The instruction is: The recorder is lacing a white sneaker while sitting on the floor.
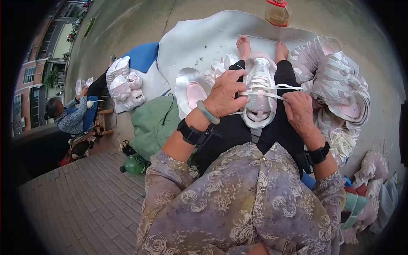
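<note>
A: What are the hands doing?

B: The left hand (225, 94) is clamping the side of a white and pink sneaker upper (260, 91) that is lying on the person's lap, fingers curled over its edge. The right hand (299, 109) is pinching a white shoelace (272, 88) and pulling it taut across the eyelets.

A: What is lying around that grip?

B: Beyond the right hand, a stack of more uppers (335, 80) is sitting. Past the left hand, one single upper (192, 91) is lying on a grey sheet (199, 40). Farther out, a plastic bottle (278, 12) is standing, and off to the left another person (70, 114) is sitting.
</note>
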`<state>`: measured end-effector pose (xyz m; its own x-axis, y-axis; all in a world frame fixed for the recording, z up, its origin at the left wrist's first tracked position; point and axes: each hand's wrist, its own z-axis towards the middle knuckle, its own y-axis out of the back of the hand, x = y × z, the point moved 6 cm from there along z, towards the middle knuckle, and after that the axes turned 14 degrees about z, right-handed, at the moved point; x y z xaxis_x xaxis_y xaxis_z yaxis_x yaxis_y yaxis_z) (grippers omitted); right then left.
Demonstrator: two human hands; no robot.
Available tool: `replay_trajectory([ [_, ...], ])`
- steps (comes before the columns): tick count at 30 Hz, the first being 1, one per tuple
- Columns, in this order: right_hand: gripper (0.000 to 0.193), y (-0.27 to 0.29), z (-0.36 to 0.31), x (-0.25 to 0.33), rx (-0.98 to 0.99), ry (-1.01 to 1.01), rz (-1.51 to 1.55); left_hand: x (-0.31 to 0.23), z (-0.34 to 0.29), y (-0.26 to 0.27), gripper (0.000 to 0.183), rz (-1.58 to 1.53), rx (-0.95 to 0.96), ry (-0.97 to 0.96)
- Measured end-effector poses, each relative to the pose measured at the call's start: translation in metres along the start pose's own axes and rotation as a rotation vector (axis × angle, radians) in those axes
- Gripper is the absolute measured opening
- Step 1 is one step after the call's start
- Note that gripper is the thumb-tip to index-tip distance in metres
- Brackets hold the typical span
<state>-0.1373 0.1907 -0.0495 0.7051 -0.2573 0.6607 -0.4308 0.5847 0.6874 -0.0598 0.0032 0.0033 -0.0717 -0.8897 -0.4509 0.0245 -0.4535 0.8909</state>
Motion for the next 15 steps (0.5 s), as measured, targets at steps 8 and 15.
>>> replay_trajectory([
  [8, 0.014, -0.009, -0.004, -0.010, -0.053, 0.017, 0.034, 0.001, 0.005, -0.001, 0.014, 0.054, -0.016, 0.010],
  [15, 0.016, 0.050, -0.061, -0.052, -0.289, -0.124, -0.021, -0.003, 0.013, -0.040, 0.010, 0.105, 0.001, 0.006],
])
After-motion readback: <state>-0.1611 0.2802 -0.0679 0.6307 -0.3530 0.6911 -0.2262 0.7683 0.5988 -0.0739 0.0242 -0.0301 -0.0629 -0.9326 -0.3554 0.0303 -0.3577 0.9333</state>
